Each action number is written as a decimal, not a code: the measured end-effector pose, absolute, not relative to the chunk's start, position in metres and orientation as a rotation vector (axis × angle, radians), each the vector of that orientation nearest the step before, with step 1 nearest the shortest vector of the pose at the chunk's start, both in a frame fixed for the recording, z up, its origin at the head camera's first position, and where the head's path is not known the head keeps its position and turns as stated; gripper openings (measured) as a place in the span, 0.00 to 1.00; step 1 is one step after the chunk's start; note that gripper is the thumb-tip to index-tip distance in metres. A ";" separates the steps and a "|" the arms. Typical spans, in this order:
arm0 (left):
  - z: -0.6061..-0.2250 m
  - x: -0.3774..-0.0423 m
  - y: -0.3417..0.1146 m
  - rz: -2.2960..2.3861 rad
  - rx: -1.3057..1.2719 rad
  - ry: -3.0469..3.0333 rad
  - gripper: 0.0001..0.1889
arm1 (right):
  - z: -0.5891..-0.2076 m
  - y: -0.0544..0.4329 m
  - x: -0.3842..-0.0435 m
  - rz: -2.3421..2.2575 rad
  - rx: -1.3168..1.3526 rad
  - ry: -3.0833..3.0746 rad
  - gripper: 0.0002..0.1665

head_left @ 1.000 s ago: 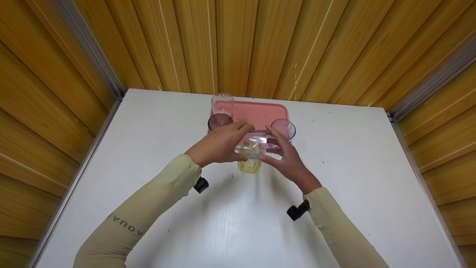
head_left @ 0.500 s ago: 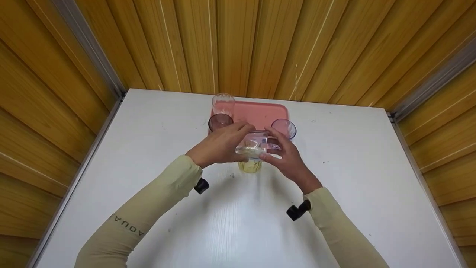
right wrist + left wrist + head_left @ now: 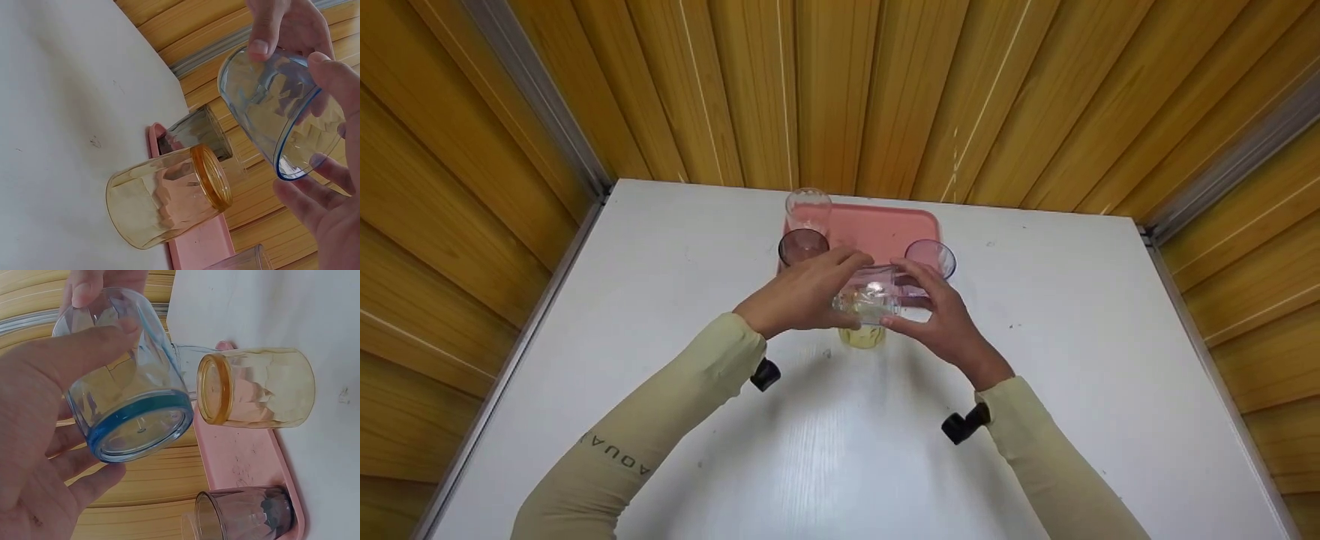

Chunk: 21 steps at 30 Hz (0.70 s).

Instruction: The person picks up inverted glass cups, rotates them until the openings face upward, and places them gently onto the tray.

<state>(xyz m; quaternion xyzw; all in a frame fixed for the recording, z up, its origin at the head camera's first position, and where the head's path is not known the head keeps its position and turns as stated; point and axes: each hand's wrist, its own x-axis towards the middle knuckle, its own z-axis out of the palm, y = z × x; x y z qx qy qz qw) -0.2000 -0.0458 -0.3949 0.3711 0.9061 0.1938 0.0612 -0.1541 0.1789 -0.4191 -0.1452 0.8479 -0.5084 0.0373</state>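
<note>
A clear blue-tinted cup (image 3: pixel 870 291) lies sideways between both hands, held above the table. My left hand (image 3: pixel 802 296) grips it at the base end; the thick blue base ring shows in the left wrist view. My right hand (image 3: pixel 949 319) holds the rim end, thumb on the near side and fingers on the far side. Below the blue cup, a yellow cup (image 3: pixel 259 388) stands upside down on the table, its amber base ring on top. In the head view the hands and blue cup partly cover this yellow cup.
Behind the hands lies a pink tray (image 3: pixel 889 225). A dark purple cup (image 3: pixel 802 246) and a clear cup (image 3: pixel 808 211) stand at its left, a lilac cup (image 3: pixel 934 259) at its right. Wood-slat walls (image 3: pixel 840 90) border the white table (image 3: pixel 825 450).
The blue cup has turned a little between the hands, with the glints on it shifting. My right fingers have shifted slightly; the left hand stays nearly still.
</note>
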 end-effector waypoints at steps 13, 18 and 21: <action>-0.394 -0.196 -0.045 0.574 1.136 2.756 0.43 | -0.412 0.181 -0.152 -1.584 -0.517 2.580 0.50; -0.394 -0.196 -0.045 0.616 1.137 2.735 0.42 | -0.408 0.182 -0.151 -1.589 -0.534 2.561 0.49; -0.395 -0.197 -0.044 0.644 1.140 2.721 0.42 | -0.406 0.183 -0.151 -1.597 -0.549 2.563 0.47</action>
